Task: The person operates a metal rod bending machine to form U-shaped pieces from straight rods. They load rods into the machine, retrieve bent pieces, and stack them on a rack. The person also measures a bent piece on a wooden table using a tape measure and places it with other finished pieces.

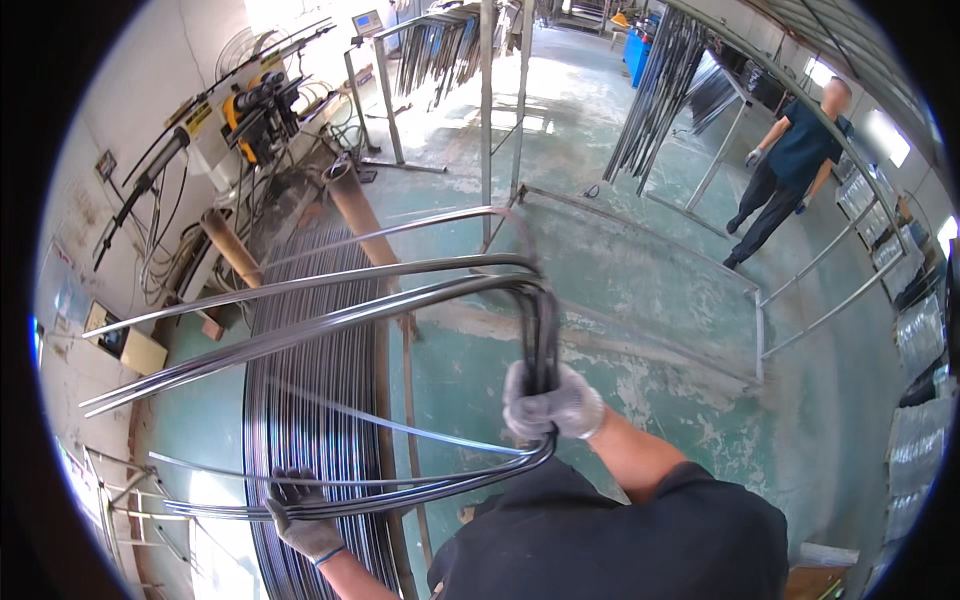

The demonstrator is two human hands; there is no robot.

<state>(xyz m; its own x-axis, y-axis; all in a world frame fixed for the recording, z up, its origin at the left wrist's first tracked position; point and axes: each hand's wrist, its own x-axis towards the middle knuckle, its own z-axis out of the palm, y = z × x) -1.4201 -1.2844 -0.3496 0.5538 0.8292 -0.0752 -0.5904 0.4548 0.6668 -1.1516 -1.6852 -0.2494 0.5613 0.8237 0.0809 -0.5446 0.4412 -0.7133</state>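
A bundle of thin dark metal tubes, bent into long U shapes, spans the view in front of me. My right hand, in a light knit glove, is closed round the bundle at its bent end. Two groups of long legs reach leftward from there. At the lower left my left hand, gloved with darkened fingertips, loosely holds the lower legs, which cross its palm. Under both groups lies a wide layer of straight dark tubes, side by side. The left ends of the U-shaped tubes hang free.
Against the left wall stand a yellow-and-black machine and rusty round posts. An empty metal frame stands on the green floor ahead. Racks of hanging tubes are beyond; a person walks at the right near wrapped bundles.
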